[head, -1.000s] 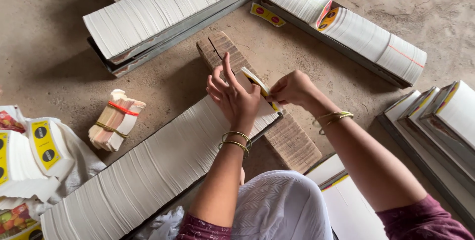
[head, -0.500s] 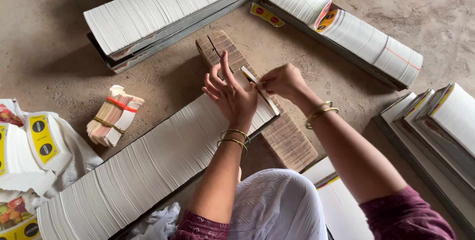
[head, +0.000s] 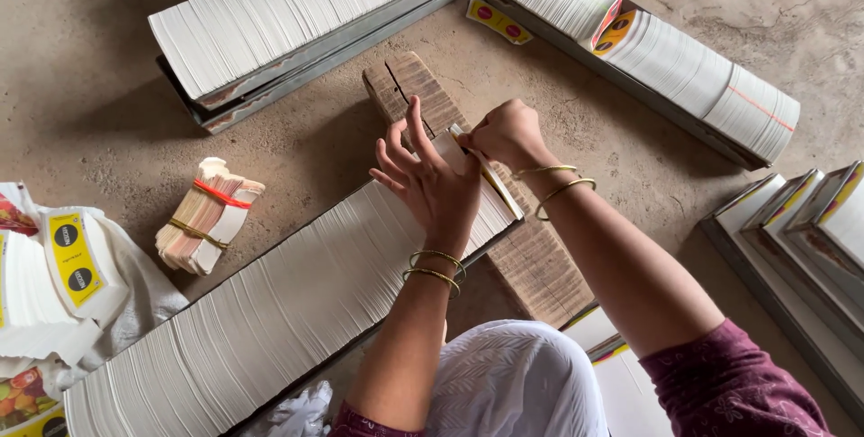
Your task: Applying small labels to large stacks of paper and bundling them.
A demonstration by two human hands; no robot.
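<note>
Right hand shifted left, gripping card

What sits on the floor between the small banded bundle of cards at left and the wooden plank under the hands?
In the head view, only bare concrete floor lies between the small banded bundle of cards and the wooden plank; nothing rests there.

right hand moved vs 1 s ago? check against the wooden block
Yes. The right hand has shifted left along the wooden block, closing on the left hand at the end of the long card stack.
</note>
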